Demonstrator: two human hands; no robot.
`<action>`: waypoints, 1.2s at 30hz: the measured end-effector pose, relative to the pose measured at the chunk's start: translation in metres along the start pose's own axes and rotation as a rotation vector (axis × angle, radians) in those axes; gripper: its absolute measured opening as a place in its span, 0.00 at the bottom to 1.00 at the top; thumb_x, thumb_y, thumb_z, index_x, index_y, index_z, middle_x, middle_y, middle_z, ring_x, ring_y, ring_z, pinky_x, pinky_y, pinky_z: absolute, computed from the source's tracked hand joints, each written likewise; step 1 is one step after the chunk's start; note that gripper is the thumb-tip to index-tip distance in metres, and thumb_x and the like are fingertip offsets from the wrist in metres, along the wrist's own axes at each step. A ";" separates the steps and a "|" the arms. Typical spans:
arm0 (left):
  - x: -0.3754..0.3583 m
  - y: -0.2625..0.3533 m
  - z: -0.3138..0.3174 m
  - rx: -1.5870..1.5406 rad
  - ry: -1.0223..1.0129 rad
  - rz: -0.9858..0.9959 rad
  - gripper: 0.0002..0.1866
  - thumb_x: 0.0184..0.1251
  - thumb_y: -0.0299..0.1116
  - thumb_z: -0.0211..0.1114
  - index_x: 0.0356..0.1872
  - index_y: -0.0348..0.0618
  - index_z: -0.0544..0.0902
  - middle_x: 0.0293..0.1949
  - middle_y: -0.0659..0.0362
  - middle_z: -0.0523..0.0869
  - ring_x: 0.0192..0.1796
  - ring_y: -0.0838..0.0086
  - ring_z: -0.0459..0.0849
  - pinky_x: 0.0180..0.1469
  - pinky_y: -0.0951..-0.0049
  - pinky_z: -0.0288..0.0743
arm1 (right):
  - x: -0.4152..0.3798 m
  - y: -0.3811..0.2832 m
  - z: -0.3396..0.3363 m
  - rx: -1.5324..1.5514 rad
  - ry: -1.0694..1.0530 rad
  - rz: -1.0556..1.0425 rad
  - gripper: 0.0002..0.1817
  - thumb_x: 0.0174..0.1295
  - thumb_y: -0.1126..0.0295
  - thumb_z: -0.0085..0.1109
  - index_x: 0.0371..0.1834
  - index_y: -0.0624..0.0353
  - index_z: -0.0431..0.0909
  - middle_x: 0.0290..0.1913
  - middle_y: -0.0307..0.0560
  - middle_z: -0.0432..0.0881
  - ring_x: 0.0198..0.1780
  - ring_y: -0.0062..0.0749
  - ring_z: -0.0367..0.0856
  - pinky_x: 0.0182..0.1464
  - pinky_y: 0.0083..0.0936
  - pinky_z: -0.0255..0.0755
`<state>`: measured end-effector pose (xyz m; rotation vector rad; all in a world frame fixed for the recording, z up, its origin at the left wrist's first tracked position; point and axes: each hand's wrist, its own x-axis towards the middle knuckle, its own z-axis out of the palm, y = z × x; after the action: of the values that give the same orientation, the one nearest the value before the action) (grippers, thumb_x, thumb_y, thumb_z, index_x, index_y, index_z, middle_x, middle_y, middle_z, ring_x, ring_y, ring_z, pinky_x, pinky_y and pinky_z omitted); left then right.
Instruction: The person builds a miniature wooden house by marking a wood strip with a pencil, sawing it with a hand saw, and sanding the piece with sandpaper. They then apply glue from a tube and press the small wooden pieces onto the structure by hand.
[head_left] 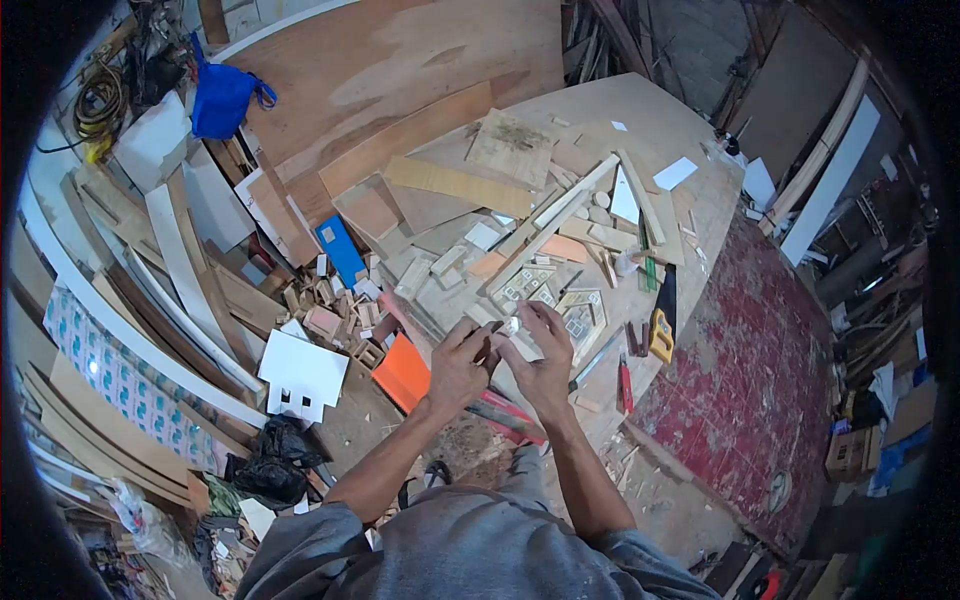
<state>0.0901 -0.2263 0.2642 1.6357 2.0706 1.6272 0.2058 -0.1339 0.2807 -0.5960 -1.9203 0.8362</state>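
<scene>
My left hand (pixel 462 362) and my right hand (pixel 541 362) meet over the near edge of the cluttered worktable, fingertips bent toward each other. A small whitish piece (pixel 512 326) shows at the fingers of my right hand, which pinch it; its kind is too small to tell. The left fingers are closed right beside it, and whatever they grip is hidden. Just beyond the hands lies a small wooden model part with window-like grids (pixel 530 285). Another gridded panel (pixel 580 320) sits to the right of my right hand.
A yellow-handled saw (pixel 661 336) and a red utility knife (pixel 625 385) lie at the table's right edge. Wood offcuts (pixel 325 322) pile up on the left, near an orange sheet (pixel 403 372). Long boards (pixel 190 270) lean further left. A worn red panel (pixel 745 390) is on the right.
</scene>
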 end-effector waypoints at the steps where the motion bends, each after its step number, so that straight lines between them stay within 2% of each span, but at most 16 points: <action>1: -0.006 0.001 -0.009 -0.001 -0.017 0.002 0.19 0.52 0.22 0.73 0.48 0.40 0.83 0.33 0.57 0.76 0.31 0.66 0.81 0.32 0.67 0.77 | -0.008 -0.011 0.004 -0.006 0.005 -0.003 0.29 0.48 0.69 0.78 0.57 0.58 0.83 0.60 0.55 0.76 0.54 0.45 0.78 0.57 0.38 0.73; 3: -0.017 0.006 -0.025 0.027 -0.047 -0.001 0.19 0.53 0.23 0.72 0.48 0.40 0.83 0.34 0.57 0.77 0.33 0.64 0.82 0.33 0.65 0.77 | -0.022 -0.031 0.009 -0.100 0.074 -0.018 0.27 0.47 0.71 0.78 0.55 0.59 0.84 0.59 0.55 0.76 0.53 0.44 0.78 0.54 0.37 0.74; 5: -0.025 0.013 -0.037 0.042 -0.063 -0.012 0.18 0.56 0.25 0.70 0.50 0.39 0.82 0.35 0.56 0.76 0.34 0.62 0.81 0.33 0.63 0.77 | -0.035 -0.043 0.019 -0.097 0.104 0.016 0.26 0.48 0.71 0.78 0.53 0.59 0.84 0.59 0.54 0.76 0.52 0.44 0.77 0.57 0.37 0.72; 10: -0.049 0.009 -0.052 0.021 -0.029 -0.012 0.19 0.57 0.27 0.69 0.52 0.40 0.80 0.34 0.54 0.74 0.35 0.59 0.80 0.33 0.61 0.76 | -0.058 -0.068 0.027 -0.217 0.067 -0.161 0.26 0.48 0.72 0.77 0.54 0.59 0.84 0.60 0.55 0.75 0.60 0.47 0.73 0.63 0.40 0.66; 13: -0.060 0.021 -0.063 0.029 0.015 -0.009 0.19 0.56 0.26 0.69 0.51 0.40 0.80 0.33 0.53 0.74 0.35 0.58 0.80 0.34 0.60 0.75 | -0.067 -0.082 0.011 -0.052 0.034 -0.188 0.26 0.49 0.72 0.76 0.55 0.59 0.83 0.63 0.57 0.73 0.62 0.50 0.72 0.64 0.41 0.65; 14: -0.065 0.030 -0.066 0.057 0.011 -0.027 0.19 0.55 0.26 0.69 0.51 0.40 0.80 0.33 0.53 0.74 0.35 0.57 0.80 0.34 0.59 0.75 | -0.068 -0.080 0.006 0.024 0.053 -0.107 0.27 0.50 0.69 0.75 0.57 0.59 0.83 0.66 0.60 0.70 0.64 0.51 0.70 0.65 0.41 0.64; 15: -0.068 0.036 -0.066 0.066 0.018 -0.029 0.19 0.55 0.26 0.69 0.51 0.40 0.80 0.33 0.53 0.74 0.35 0.57 0.80 0.34 0.59 0.75 | -0.067 -0.078 0.000 0.034 0.048 -0.111 0.27 0.50 0.69 0.75 0.57 0.59 0.83 0.66 0.60 0.70 0.64 0.51 0.70 0.65 0.41 0.64; 17: -0.079 0.050 -0.064 0.102 0.026 -0.044 0.18 0.54 0.25 0.68 0.48 0.40 0.81 0.32 0.53 0.75 0.35 0.57 0.81 0.34 0.59 0.75 | -0.072 -0.074 -0.016 -0.041 -0.052 -0.122 0.28 0.50 0.67 0.73 0.58 0.59 0.82 0.67 0.61 0.68 0.65 0.53 0.68 0.66 0.42 0.61; 18: -0.085 0.059 -0.064 0.090 0.015 -0.066 0.16 0.54 0.24 0.68 0.46 0.40 0.82 0.33 0.53 0.76 0.34 0.57 0.81 0.35 0.60 0.76 | -0.074 -0.073 -0.025 -0.105 -0.115 -0.228 0.30 0.50 0.63 0.72 0.60 0.58 0.81 0.68 0.61 0.68 0.65 0.55 0.67 0.67 0.45 0.57; 19: -0.090 0.068 -0.063 0.098 0.016 -0.069 0.16 0.54 0.24 0.68 0.46 0.40 0.82 0.33 0.53 0.76 0.34 0.57 0.81 0.35 0.60 0.76 | -0.077 -0.073 -0.035 -0.097 -0.116 -0.227 0.30 0.50 0.63 0.72 0.60 0.58 0.81 0.68 0.61 0.68 0.65 0.55 0.67 0.67 0.45 0.57; 21: -0.103 0.085 -0.063 0.123 0.018 -0.041 0.15 0.54 0.25 0.68 0.45 0.39 0.82 0.32 0.53 0.75 0.34 0.56 0.81 0.35 0.60 0.76 | -0.086 -0.074 -0.053 -0.266 -0.129 -0.306 0.30 0.52 0.62 0.70 0.61 0.57 0.81 0.68 0.62 0.67 0.65 0.56 0.67 0.68 0.46 0.53; 25: -0.131 0.104 -0.060 0.188 0.072 -0.078 0.14 0.55 0.26 0.68 0.44 0.38 0.81 0.32 0.53 0.75 0.33 0.57 0.80 0.34 0.60 0.75 | -0.104 -0.080 -0.078 -0.211 -0.221 -0.281 0.33 0.55 0.58 0.67 0.67 0.53 0.77 0.71 0.62 0.63 0.69 0.55 0.64 0.66 0.47 0.54; 26: -0.137 0.114 -0.063 0.178 0.048 -0.124 0.14 0.55 0.27 0.69 0.43 0.38 0.81 0.31 0.53 0.75 0.33 0.57 0.80 0.34 0.61 0.74 | -0.108 -0.086 -0.083 -0.240 -0.297 -0.360 0.34 0.57 0.55 0.66 0.69 0.52 0.75 0.73 0.63 0.61 0.69 0.57 0.63 0.66 0.49 0.54; 29: -0.159 0.118 -0.065 0.131 0.060 -0.187 0.14 0.56 0.29 0.71 0.42 0.37 0.81 0.31 0.53 0.74 0.32 0.59 0.79 0.33 0.62 0.73 | -0.125 -0.085 -0.086 -0.294 -0.367 -0.337 0.33 0.59 0.53 0.64 0.69 0.50 0.74 0.74 0.63 0.59 0.70 0.58 0.61 0.67 0.50 0.52; 33: -0.185 0.118 -0.071 0.175 0.093 -0.175 0.15 0.58 0.33 0.73 0.43 0.36 0.82 0.31 0.53 0.74 0.31 0.60 0.80 0.33 0.62 0.73 | -0.141 -0.090 -0.087 -0.208 -0.353 -0.287 0.34 0.59 0.57 0.63 0.72 0.48 0.71 0.76 0.62 0.57 0.72 0.57 0.59 0.67 0.50 0.52; 36: -0.193 0.116 -0.075 0.141 0.061 -0.165 0.16 0.59 0.34 0.73 0.44 0.36 0.83 0.31 0.53 0.74 0.30 0.61 0.80 0.32 0.63 0.73 | -0.147 -0.104 -0.088 -0.304 -0.457 -0.339 0.40 0.54 0.61 0.65 0.75 0.42 0.67 0.77 0.61 0.54 0.72 0.57 0.59 0.67 0.53 0.52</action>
<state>0.2108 -0.4299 0.2801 1.4229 2.3297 1.5296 0.3444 -0.2769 0.3071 -0.2477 -2.5050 0.4906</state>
